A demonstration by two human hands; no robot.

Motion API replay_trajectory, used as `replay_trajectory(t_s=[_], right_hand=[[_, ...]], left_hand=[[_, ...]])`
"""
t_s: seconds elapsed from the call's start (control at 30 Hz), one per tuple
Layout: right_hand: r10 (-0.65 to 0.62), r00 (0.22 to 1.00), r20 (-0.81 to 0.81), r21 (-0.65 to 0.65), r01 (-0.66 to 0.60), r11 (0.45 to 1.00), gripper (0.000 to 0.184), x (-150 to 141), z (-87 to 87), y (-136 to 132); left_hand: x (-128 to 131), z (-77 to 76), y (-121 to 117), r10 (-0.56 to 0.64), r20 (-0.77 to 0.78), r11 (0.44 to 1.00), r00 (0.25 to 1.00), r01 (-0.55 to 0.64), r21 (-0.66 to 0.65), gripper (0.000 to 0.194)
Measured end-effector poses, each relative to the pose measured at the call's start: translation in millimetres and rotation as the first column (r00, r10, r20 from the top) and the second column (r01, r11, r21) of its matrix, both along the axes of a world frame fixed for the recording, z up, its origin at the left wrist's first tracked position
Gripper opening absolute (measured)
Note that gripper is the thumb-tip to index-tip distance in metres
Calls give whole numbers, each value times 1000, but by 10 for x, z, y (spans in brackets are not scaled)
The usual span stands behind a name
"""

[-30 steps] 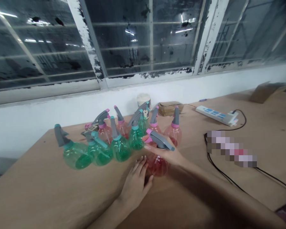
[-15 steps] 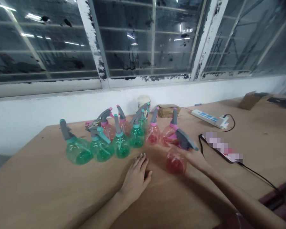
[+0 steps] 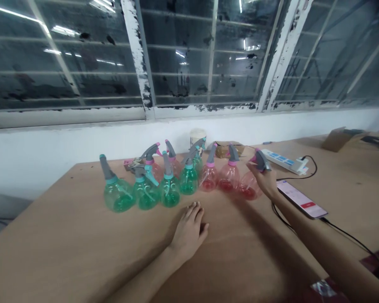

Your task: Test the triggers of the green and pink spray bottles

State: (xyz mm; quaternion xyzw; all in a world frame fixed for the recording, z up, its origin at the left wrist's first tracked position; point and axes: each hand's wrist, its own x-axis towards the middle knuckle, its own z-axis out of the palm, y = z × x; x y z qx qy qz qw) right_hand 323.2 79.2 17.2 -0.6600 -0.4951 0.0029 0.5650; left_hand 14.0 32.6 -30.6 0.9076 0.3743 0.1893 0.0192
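My right hand (image 3: 265, 180) grips a pink spray bottle (image 3: 248, 187) by its grey trigger head, tilted, at the right end of a row of bottles. Beside it stand two more pink bottles (image 3: 228, 176), then several green spray bottles (image 3: 117, 195) running left. More bottles stand behind that row. My left hand (image 3: 188, 229) lies flat on the wooden table (image 3: 82, 252), fingers stretched out, holding nothing, a short way in front of the green bottles.
A phone (image 3: 301, 203) with a lit screen lies right of my right hand, a black cable trailing from it. A white power strip (image 3: 282, 160) sits behind it. A paper cup (image 3: 197, 136) and small cardboard box (image 3: 225, 147) stand by the wall under the window.
My right hand has carried the pink bottle from in front of the row to the row's right end, away from me. My left hand has stayed flat on the table.
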Motion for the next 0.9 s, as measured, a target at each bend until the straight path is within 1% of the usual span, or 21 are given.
replay_trajectory(t_s=[0.13, 0.23, 0.3, 0.37, 0.43, 0.47, 0.53, 0.63, 0.67, 0.77, 0.83, 0.9], right_hand=[[25, 1000, 0, -79, -25, 997, 62, 62, -132, -109], [-9, 1000, -18, -32, 8, 999, 73, 80, -239, -290], [-72, 997, -35, 27, 73, 997, 74, 54, -292, -447], [-145, 988, -61, 83, 150, 985, 65, -13, -315, -614], [-159, 983, -90, 102, 168, 981, 52, -123, -305, -758], [-138, 986, -98, 96, 147, 984, 46, -193, -290, -810], [-15, 996, -92, 50, 20, 999, 41, -350, -248, -857], [169, 983, -64, 6, -169, 986, 49, -580, -196, -764], [190, 981, -43, 16, -189, 982, 55, -642, -188, -698], [145, 989, 2, 6, -145, 989, 71, -766, -174, -451], [112, 994, 3, 5, -113, 994, 76, -793, -155, -281], [91, 996, -15, 11, -91, 996, 78, -782, -119, -121]], left_hand=[[5, 7, -1, -1, 0, 1000, 1000, 1, 2, 40], [10, 8, -1, -1, 5, 1000, 1000, 1, 2, 40], [12, 3, -1, -1, 12, 1000, 1000, 1, 2, 39], [12, -3, -1, -2, 20, 1000, 1000, 2, 1, 38], [10, -7, 0, -5, 29, 1000, 1000, 5, -1, 37], [9, -7, 0, -7, 33, 1000, 999, 7, -3, 37], [7, 2, 0, -14, 43, 1000, 999, 14, -9, 37], [1, 17, -8, -25, 58, 999, 998, 26, -23, 35], [-2, 16, -13, -27, 65, 999, 998, 29, -29, 34], [-19, -11, -25, -30, 92, 998, 995, 35, -54, 31], [-28, -19, -36, -29, 116, 996, 993, 38, -79, 29], [-22, 46, -69, -25, 138, 994, 990, 40, -102, 25]])
